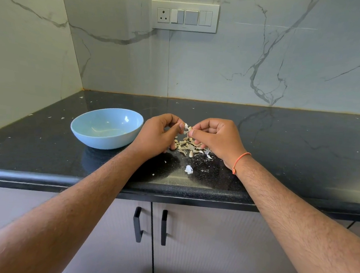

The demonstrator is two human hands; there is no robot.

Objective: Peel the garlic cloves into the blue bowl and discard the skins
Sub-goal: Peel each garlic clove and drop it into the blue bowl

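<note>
Both hands are where I start: my left hand (158,134) and right hand (212,136) meet just above the black counter (303,146), fingers curled, the two of them pinching one small garlic clove (188,128) between thumbs and fingertips, with a flake of white skin sticking up from it. I cannot tell how much of that clove is already bare, since the fingers cover most of it. Nearest to me, below the counter's rounded front edge, I see grey cabinet doors with two black handles (138,224) side by side. On the counter itself, closest to the edge, lies a loose scrap of white skin (188,169), apart from the rest. An orange thread band (240,161) circles my right wrist. Directly under the hands sits the pile of garlic skins (188,145), tan and papery, with at least one clove (191,153) lying at its near side. Small white flecks are scattered across the dark surface around it. Just to the left of my left hand stands the blue bowl (101,140), upright, its rim close to the hand; I cannot make out peeled cloves in it. Beyond everything rises a white marble-veined wall, carrying a switch panel (184,16) with one socket and several switches.
</note>
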